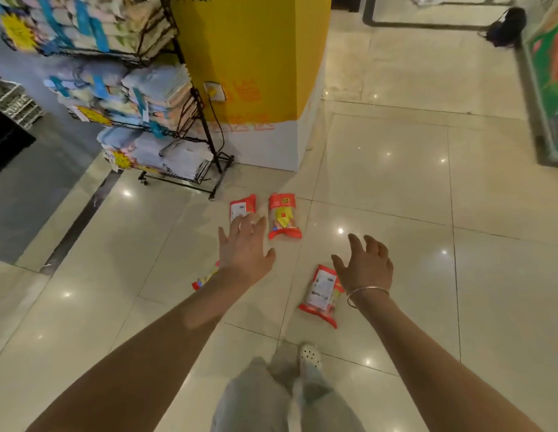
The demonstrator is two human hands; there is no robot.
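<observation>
Fingers of the left hand are spread wide and empty over the far red packet on the floor. The right hand, loosely open and empty, hovers by the near red packet.

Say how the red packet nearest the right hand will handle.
The packet lies flat and looks like thin plastic film, so it will probably flex rather than stay stiff. On the shiny floor it may slide if pushed. Lying flat, it seems unlikely to roll.
</observation>
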